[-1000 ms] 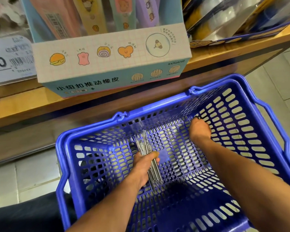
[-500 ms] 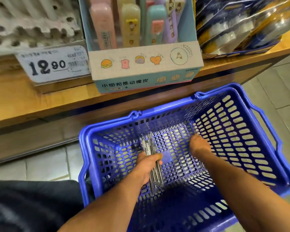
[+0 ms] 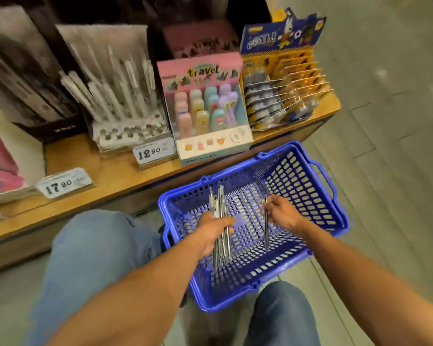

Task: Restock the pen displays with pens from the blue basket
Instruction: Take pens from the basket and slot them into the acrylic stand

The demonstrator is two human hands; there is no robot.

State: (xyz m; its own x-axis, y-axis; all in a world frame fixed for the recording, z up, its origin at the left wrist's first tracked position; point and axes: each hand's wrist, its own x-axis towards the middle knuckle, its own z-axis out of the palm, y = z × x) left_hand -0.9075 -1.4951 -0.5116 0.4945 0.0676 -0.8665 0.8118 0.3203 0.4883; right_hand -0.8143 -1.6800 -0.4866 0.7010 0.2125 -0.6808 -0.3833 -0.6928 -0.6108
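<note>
The left hand [image 3: 214, 227] is clenched around a bundle of pens [image 3: 220, 221], and the right hand [image 3: 281, 212] pinches 1 pen [image 3: 266, 222], both above the blue basket [image 3: 318, 196]. The basket floor looks bare, so picking appears done. Beyond the basket, the white pen display [image 3: 125, 113] shows empty holes in front; the filling is left.

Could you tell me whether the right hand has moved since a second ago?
Yes. The right hand has lifted off the blue basket floor, now gripping one pen.
</note>
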